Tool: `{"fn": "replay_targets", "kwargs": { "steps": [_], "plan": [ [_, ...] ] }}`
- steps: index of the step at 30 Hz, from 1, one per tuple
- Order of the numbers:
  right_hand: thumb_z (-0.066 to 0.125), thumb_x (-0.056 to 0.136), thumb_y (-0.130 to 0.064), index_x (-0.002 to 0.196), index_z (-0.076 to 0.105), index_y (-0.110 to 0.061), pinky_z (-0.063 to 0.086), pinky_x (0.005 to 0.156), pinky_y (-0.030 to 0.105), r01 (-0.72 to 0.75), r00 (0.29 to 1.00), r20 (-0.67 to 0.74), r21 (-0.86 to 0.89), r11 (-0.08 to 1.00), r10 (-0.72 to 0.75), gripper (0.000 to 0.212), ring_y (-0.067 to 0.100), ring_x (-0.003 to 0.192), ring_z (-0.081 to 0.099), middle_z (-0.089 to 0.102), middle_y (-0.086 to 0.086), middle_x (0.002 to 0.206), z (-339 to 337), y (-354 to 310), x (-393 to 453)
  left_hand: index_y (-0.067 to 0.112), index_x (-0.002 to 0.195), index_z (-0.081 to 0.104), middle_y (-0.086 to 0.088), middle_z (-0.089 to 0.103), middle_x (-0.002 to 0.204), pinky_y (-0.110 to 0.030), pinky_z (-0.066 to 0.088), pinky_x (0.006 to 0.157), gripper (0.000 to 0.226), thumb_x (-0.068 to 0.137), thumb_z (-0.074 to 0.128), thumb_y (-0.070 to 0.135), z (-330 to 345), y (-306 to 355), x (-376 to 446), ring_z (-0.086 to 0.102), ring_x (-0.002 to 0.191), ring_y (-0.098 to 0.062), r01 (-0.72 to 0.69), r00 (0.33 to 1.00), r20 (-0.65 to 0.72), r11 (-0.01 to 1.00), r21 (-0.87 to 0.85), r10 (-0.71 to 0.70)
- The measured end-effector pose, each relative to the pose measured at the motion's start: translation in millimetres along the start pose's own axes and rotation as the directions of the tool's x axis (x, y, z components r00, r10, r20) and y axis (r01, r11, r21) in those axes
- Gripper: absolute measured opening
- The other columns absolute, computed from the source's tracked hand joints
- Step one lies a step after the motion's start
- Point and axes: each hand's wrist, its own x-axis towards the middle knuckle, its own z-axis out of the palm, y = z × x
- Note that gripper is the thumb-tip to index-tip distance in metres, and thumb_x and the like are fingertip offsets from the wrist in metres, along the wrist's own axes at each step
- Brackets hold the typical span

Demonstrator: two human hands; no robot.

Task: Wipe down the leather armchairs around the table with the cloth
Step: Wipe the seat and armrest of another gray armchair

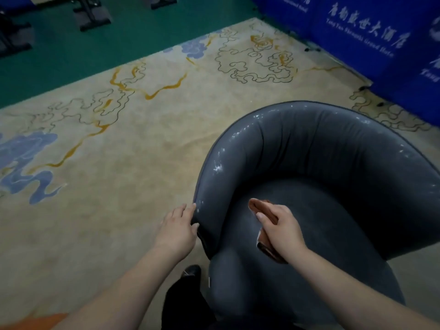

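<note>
My right hand (279, 228) lies flat on a folded reddish-brown cloth (263, 208), fingers straight and together, pressing it against the inner side of the grey leather armchair (333, 148) just above the seat. One end of the cloth shows past my fingertips and the other end shows under my wrist. My left hand (178, 228) rests on the outer front edge of the chair's left arm, fingers relaxed and only slightly bent, the fingertips touching the leather where the arm curves down; it is not wrapped round anything. Both my forearms are bare and reach in from the bottom of the view.

The armchair is a round tub shape with a curved, padded back that runs into the arms. Its top rim is scuffed, with pale flaking patches along the left side and the crest. The seat is dark and in shadow.

Below my left hand, beside the chair's base, I can see the toe of a black shoe (191, 271) and a dark trouser leg.

The chair stands on a beige carpet (147, 148) patterned with thin dark cloud outlines, yellow streaks and pale blue cloud shapes. Past the carpet's far edge is green flooring (59, 58) with dark furniture feet (91, 16) on it. To the upper right hangs a blue banner (371, 27) with white lettering, too blurred to read properly.
</note>
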Motion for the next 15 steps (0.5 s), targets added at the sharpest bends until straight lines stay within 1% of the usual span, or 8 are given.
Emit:
{"fn": "replay_targets", "kwargs": {
  "steps": [4, 6, 9, 10, 13, 15],
  "plan": [
    [0.065, 0.089, -0.03, 0.115, 0.066, -0.038, 0.037, 0.092, 0.022, -0.044, 0.989, -0.14, 0.003, 0.999, 0.044, 0.026, 0.009, 0.107, 0.054, 0.053, -0.021, 0.102, 38.3, -16.8, 5.2, 0.027, 0.15, 0.021, -0.004, 0.022, 0.157, -0.035, 0.021, 0.113, 0.056, 0.098, 0.038, 0.039, -14.0, -33.3, 46.5, 0.025, 0.141, -0.025, -0.146, 0.988, 0.055, 0.989, 0.032, 0.144],
    [0.066, 0.089, -0.029, 0.112, 0.066, -0.04, 0.038, 0.093, 0.024, -0.084, 0.977, -0.197, 0.013, 0.996, 0.085, 0.026, 0.01, 0.107, 0.055, 0.052, -0.022, 0.099, 57.2, -27.7, 4.8, 0.027, 0.151, 0.019, -0.005, 0.021, 0.157, -0.035, 0.02, 0.114, 0.057, 0.099, 0.038, 0.038, -22.7, -48.6, 66.8, 0.024, 0.141, -0.025, -0.225, 0.971, 0.095, 0.973, 0.046, 0.22],
    [0.065, 0.09, -0.028, 0.101, 0.06, -0.055, 0.039, 0.095, 0.025, -0.11, 0.955, -0.268, 0.076, 0.991, 0.127, 0.03, 0.008, 0.104, 0.055, 0.052, -0.022, 0.101, 82.7, -45.9, -0.6, 0.027, 0.152, 0.017, -0.006, 0.019, 0.158, -0.035, 0.02, 0.115, 0.058, 0.099, 0.038, 0.038, -35.9, -64.6, 90.1, 0.023, 0.141, -0.026, -0.345, 0.933, 0.14, 0.935, 0.077, 0.333],
    [0.065, 0.09, -0.028, 0.102, 0.06, -0.054, 0.038, 0.095, 0.024, -0.127, 0.946, -0.289, 0.095, 0.987, 0.15, 0.029, 0.008, 0.105, 0.054, 0.051, -0.022, 0.101, 88.9, -50.4, -2.2, 0.027, 0.152, 0.016, -0.006, 0.019, 0.158, -0.036, 0.021, 0.115, 0.057, 0.099, 0.037, 0.037, -40.4, -67.7, 97.3, 0.024, 0.141, -0.026, -0.38, 0.918, 0.156, 0.921, 0.084, 0.365],
    [0.064, 0.09, -0.029, 0.115, 0.065, -0.04, 0.037, 0.096, 0.024, -0.188, 0.913, -0.341, 0.131, 0.973, 0.222, 0.027, 0.011, 0.11, 0.053, 0.051, -0.02, 0.104, 100.0, -57.0, -11.6, 0.028, 0.151, 0.016, -0.006, 0.018, 0.158, -0.038, 0.024, 0.114, 0.057, 0.099, 0.037, 0.037, -48.6, -68.8, 113.3, 0.025, 0.141, -0.026, -0.454, 0.884, 0.178, 0.885, 0.103, 0.432],
    [0.064, 0.09, -0.03, 0.117, 0.065, -0.039, 0.038, 0.098, 0.025, -0.214, 0.897, -0.364, 0.138, 0.967, 0.25, 0.029, 0.01, 0.111, 0.052, 0.051, -0.018, 0.107, 102.6, -59.8, -20.8, 0.028, 0.151, 0.016, -0.007, 0.019, 0.158, -0.038, 0.024, 0.114, 0.057, 0.099, 0.038, 0.037, -49.8, -65.0, 120.0, 0.024, 0.141, -0.027, -0.476, 0.872, 0.186, 0.873, 0.102, 0.454]
  ]
}}
